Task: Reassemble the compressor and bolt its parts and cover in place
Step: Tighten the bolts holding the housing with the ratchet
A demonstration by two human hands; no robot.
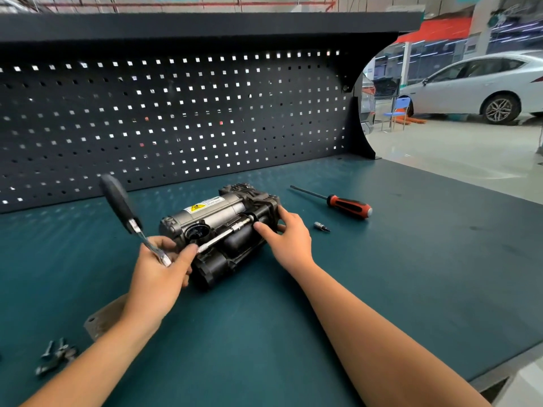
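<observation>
- Left hand (pixel 160 265): the back of the hand faces the camera, so the palm and the head of the ratchet (pixel 120 204) are hidden inside the grip.
- The far tip of the extension bar (pixel 223 234) sits in a dark recess of the compressor (pixel 217 227); the fastener it meets cannot be made out.
- A grey plate (pixel 101 320) at 7 o'clock is partly covered by the left forearm.
- Left hand closed round the ratchet head, thumb tip against the extension bar; the black handle stands up toward 11 o'clock.
- Right hand (pixel 289 239) holds the 3 o'clock end of the compressor, fingers curled over the black housing, thumb tip beside the bar's tip.
- Compressor lies on its side at the centre of the bench (pixel 396 274), silver cylinder with yellow warning label uppermost.
- Red-and-black screwdriver (pixel 349 204) lies at 2 o'clock of the compressor; a small socket bit (pixel 321 226) lies at 3 o'clock, just beyond the right hand.
- Loose bolts (pixel 54 356) are grouped at 8 o'clock, near the bench edge.
- Bench top is dark green, backed by a black pegboard (pixel 176 118).
- Beyond it at 2 o'clock: a workshop floor, a white car (pixel 482 83) and a blue chair (pixel 396 111).
</observation>
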